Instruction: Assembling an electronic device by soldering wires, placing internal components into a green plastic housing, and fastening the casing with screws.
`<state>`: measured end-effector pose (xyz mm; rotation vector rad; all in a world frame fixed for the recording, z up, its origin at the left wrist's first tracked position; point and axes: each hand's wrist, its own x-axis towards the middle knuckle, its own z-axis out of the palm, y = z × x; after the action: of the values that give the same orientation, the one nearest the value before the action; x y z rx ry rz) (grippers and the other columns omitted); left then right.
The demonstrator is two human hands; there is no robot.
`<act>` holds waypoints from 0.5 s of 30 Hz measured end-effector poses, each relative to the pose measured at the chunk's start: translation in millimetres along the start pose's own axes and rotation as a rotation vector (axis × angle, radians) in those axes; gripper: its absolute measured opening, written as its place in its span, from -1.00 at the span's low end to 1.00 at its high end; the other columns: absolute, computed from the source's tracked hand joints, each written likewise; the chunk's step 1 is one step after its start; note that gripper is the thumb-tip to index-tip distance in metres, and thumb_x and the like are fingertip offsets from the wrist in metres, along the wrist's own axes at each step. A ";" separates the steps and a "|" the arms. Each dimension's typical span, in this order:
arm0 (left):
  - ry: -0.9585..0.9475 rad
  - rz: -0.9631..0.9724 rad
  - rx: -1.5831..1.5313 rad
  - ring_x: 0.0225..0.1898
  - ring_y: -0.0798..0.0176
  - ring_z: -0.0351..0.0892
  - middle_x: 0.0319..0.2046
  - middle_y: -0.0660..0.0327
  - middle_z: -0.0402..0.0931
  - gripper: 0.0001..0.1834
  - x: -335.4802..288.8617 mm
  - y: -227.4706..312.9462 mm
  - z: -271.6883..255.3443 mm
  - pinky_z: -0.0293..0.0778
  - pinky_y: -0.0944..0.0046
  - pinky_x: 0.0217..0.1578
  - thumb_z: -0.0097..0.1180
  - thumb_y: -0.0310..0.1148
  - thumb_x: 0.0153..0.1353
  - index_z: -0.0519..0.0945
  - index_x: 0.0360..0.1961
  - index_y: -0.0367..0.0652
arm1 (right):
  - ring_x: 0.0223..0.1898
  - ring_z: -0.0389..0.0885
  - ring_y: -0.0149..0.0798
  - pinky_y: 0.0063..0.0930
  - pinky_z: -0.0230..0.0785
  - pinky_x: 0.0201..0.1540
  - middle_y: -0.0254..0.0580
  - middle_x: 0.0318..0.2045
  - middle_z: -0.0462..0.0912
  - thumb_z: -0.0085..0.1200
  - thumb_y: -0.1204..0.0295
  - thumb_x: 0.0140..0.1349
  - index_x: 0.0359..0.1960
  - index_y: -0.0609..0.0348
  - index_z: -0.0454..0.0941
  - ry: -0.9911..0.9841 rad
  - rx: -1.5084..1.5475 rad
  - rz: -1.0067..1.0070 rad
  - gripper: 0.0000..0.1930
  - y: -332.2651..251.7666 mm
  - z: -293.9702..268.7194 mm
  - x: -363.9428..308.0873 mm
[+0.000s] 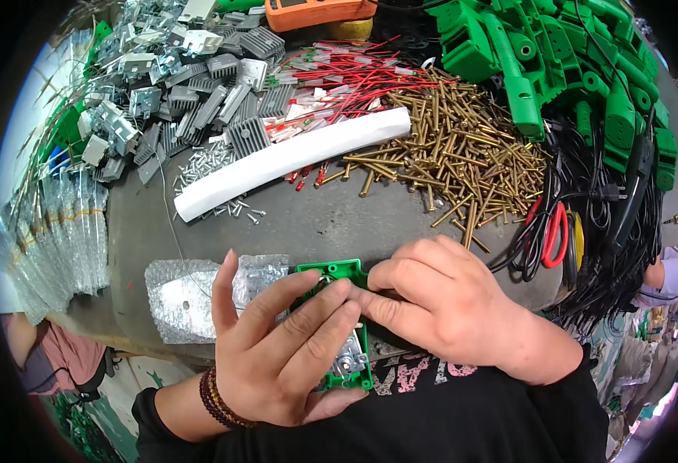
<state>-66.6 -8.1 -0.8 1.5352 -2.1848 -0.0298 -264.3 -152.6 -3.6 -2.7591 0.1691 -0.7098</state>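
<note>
At the table's [308, 224] near edge, the left hand [277, 347] cradles a green plastic housing [337, 324], fingers clamped over it, a metal part already seated inside. Right hand [439, 297], fingers pinched together, presses at its top. Housing looks open; brass screws [462, 154] wait untouched.

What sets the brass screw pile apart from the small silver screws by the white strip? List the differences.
The brass screws are long and gold-coloured; the silver screws are short and pale grey. The brass screws form a broad heap right of the white strip; the silver screws make a small scatter at its left end. Both lie loose on the dark table, beyond the left hand and right hand.
</note>
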 end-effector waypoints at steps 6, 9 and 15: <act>-0.042 -0.073 -0.098 0.03 0.03 0.55 0.06 0.09 0.64 -0.27 -0.7 3.0 -3.1 -0.08 -0.46 0.35 -0.09 0.24 0.33 0.60 0.13 -0.22 | -0.22 0.52 -0.24 -0.31 0.34 -0.17 -0.32 -0.31 0.56 0.11 0.41 0.03 -0.29 0.15 0.63 0.025 0.080 0.158 -0.79 -15.5 9.4 0.9; -0.081 -0.081 -0.107 0.04 -0.02 0.48 0.03 0.02 0.65 -0.28 -2.3 0.1 -2.9 -0.05 -0.47 0.33 -0.16 0.21 0.38 0.59 0.11 -0.28 | -0.23 0.51 -0.22 -0.30 0.33 -0.14 -0.32 -0.36 0.53 0.08 0.40 0.06 -0.26 0.13 0.59 0.071 0.118 0.209 -0.80 -12.0 17.2 2.8; -0.098 0.070 -0.085 0.07 -0.21 0.47 0.08 -0.11 0.60 -0.33 -3.7 -6.2 -3.5 -0.08 -0.52 0.33 -0.17 0.13 0.33 0.53 0.11 -0.27 | -0.24 0.48 -0.20 -0.29 0.34 -0.09 -0.26 -0.35 0.51 0.07 0.42 0.08 -0.24 0.16 0.55 0.099 0.053 0.165 -0.80 -19.1 18.0 -2.4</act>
<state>-58.8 -6.3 -0.8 1.4379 -2.2811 -0.1764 -256.9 -129.6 -14.0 -2.6241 0.3875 -0.7938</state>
